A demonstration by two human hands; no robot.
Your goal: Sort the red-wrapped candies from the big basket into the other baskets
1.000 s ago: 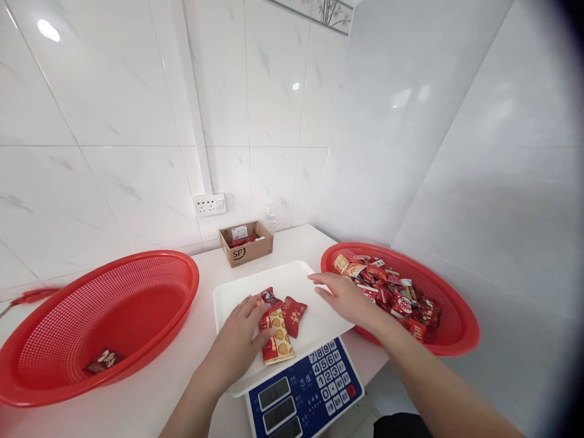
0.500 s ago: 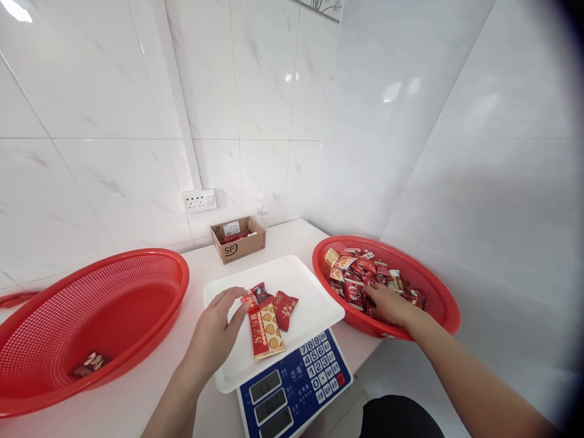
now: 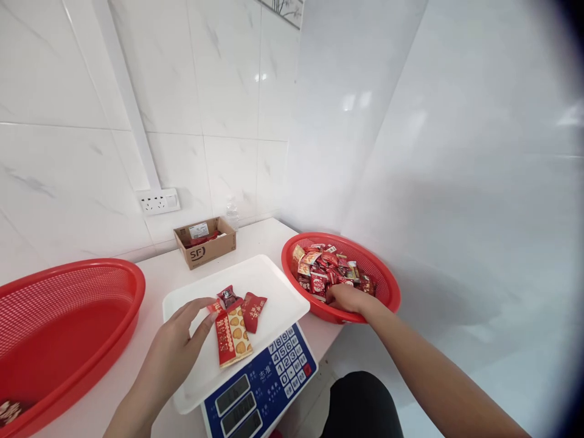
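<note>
My left hand (image 3: 182, 337) is over the white tray (image 3: 269, 277) of a weighing scale. Its thumb and index fingertip pinch the edge of a small red snack packet (image 3: 216, 307). Against that packet lie a biscuit packet (image 3: 234, 336) in red and gold, a dark red wrapped snack (image 3: 228, 296) and a plain red packet (image 3: 253, 311). Over to the right, my right hand (image 3: 347, 298) reaches into a red plastic basket (image 3: 391, 286) heaped with small wrapped snacks (image 3: 326, 261). Its fingertips are sunk among the packets, so whatever they hold is hidden.
Below the tray is the scale's blue panel (image 3: 262, 374) with keys and displays. A second red basket (image 3: 132, 292) stands at left, a dark packet (image 3: 10, 411) inside. Behind the tray sit a cardboard box (image 3: 212, 249) and a clear bottle (image 3: 232, 213), near the tiled wall.
The view has swung to the right, so everything sits farther left in the picture. My right hand stays in the basket, its fingers deeper among the packets. My left hand keeps its place at the small packet.
</note>
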